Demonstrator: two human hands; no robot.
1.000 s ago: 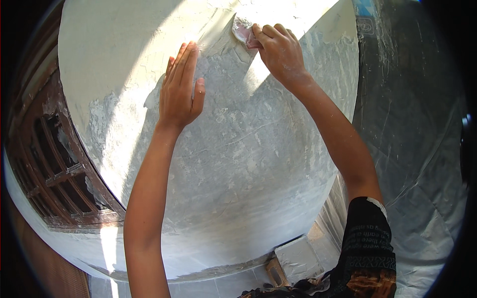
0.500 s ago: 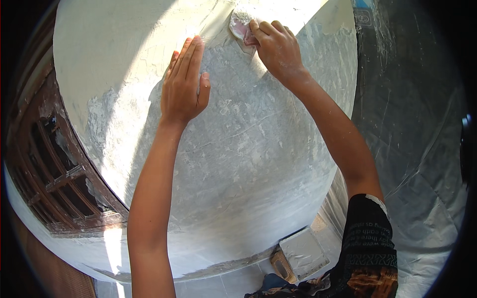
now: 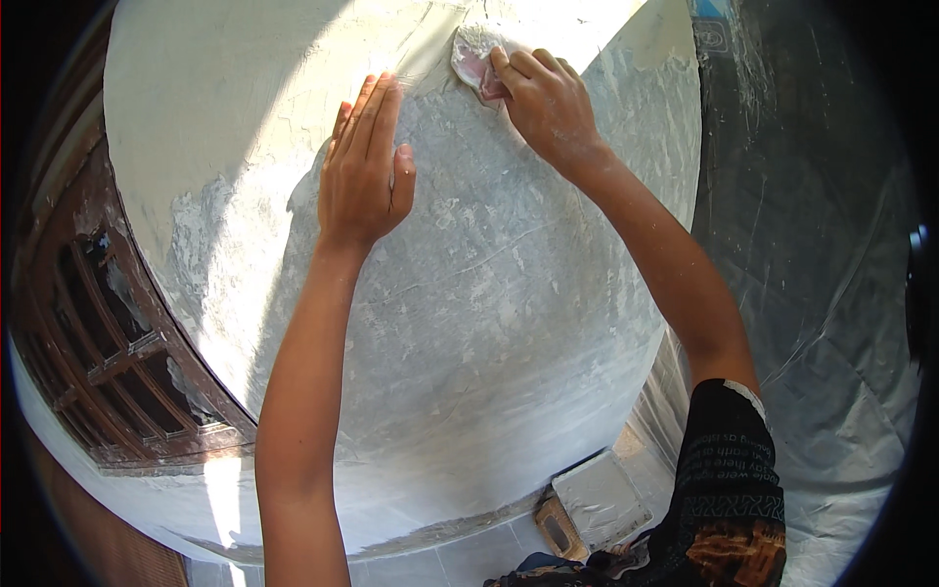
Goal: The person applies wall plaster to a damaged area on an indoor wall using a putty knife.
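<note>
Moved since the earliest frame: left hand (image 3: 364, 161), slightly nearer the pink spreader (image 3: 473, 68). Right hand (image 3: 548, 110): grip closed on the spreader, high at the wall (image 3: 469, 303). Left: flat, empty. Hazards, judged: white paste (image 3: 479, 37) dropping if the spreader tips; coating smeared if fingers slide. Markings: pale lettering, black sleeve (image 3: 729, 460); square emblem (image 3: 713, 36), dark sheeting (image 3: 822, 254).

Looks like a flat, pinkish scraper (image 3: 473, 67) smeared with white paste, at twelve o'clock against a wall (image 3: 469, 293) coated cream from ten to twelve, patchy grey toward six.
</note>
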